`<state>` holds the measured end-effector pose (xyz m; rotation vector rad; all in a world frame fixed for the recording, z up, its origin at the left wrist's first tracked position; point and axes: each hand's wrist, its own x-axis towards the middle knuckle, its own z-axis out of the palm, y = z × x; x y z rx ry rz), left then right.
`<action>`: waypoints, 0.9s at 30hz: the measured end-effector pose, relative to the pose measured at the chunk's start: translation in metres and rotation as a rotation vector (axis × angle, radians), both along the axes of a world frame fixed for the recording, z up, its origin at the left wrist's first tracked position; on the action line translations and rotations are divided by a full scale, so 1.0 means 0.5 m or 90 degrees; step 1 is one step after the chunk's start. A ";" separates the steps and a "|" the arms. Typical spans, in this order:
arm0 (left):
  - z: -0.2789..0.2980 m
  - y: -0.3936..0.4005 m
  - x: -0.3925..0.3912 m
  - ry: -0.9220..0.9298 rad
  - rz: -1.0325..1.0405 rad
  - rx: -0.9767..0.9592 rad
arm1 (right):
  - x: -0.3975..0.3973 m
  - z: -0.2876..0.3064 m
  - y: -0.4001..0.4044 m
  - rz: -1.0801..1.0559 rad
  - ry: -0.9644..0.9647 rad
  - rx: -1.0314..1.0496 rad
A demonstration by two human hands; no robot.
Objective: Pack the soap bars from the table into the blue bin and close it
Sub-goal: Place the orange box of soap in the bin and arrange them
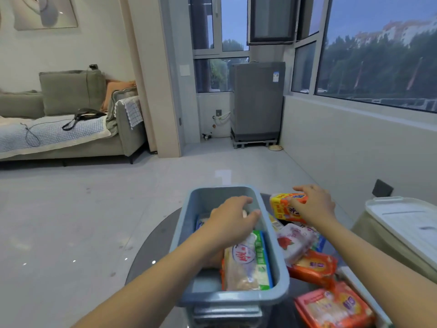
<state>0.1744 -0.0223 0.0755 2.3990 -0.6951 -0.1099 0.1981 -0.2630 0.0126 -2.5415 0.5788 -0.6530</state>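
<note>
Head cam: your left hand [233, 217] is down in the blue bin [275, 261], fingers loosely apart over packed soap. Your right hand [314, 204] has fingers clamped on the yellow-orange soap pack [282, 205] on the surface. Slick wrapper, stiff brick, so I'd grip its long edges.

The left hand [233, 217] hides what lies under it in the blue bin [275, 254]. The bottom edge cuts off an orange soap pack [335, 308].
</note>
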 end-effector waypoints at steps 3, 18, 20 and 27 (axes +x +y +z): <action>0.004 -0.047 0.006 -0.021 -0.021 0.034 | 0.025 -0.020 -0.040 -0.019 0.067 -0.037; -0.065 -0.092 0.054 0.001 0.000 -0.060 | 0.061 -0.077 -0.101 0.090 0.024 0.171; -0.062 -0.090 0.052 0.009 0.009 -0.080 | 0.035 -0.069 -0.077 0.096 -0.049 0.187; -0.028 -0.076 0.026 0.031 0.032 -0.208 | -0.083 0.055 0.016 0.108 -0.289 0.322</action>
